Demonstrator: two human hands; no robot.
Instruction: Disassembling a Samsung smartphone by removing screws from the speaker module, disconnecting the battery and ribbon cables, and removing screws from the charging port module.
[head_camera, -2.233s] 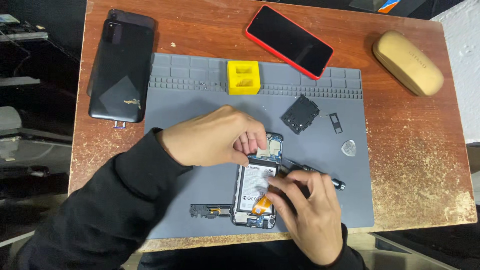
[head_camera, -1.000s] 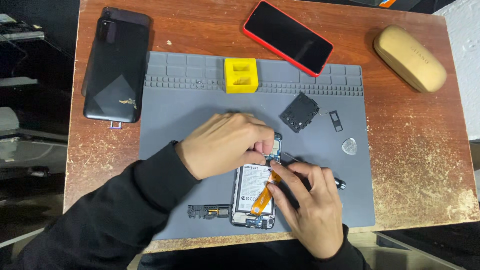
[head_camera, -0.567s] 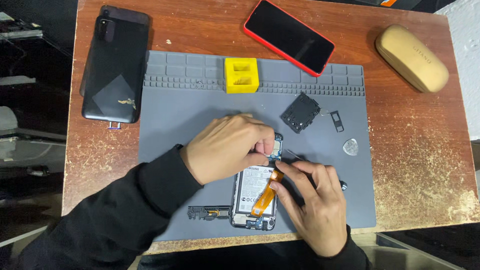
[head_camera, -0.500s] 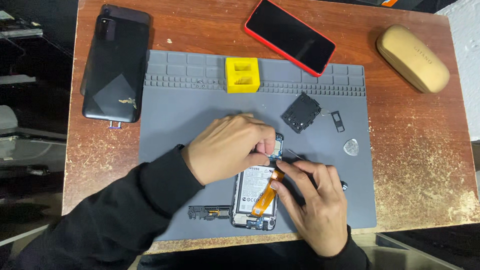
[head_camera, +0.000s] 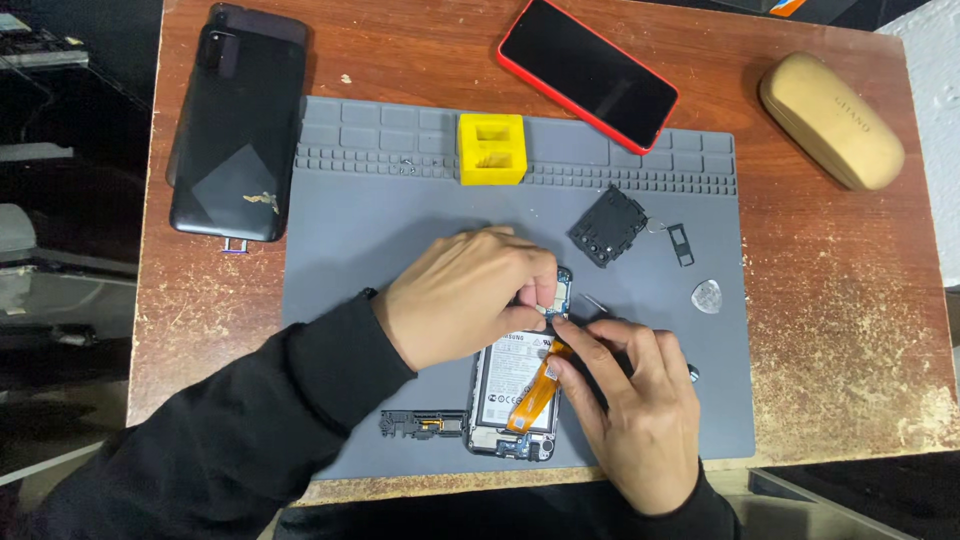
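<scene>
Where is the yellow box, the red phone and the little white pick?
yellow box (head_camera: 492, 148), head view, on its top rim.
red phone (head_camera: 588, 72), head view, middle of its dark screen.
white pick (head_camera: 706, 296), head view, on its flat middle.

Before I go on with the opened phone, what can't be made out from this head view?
- Top part of the opened phone: hidden under the left hand.
- What the right hand grips: only a thin tip shows; fingers cover the rest.
- Connector end of the orange flex cable: under the right fingertips.
- Small parts on the grey mat: too small to identify.
</scene>
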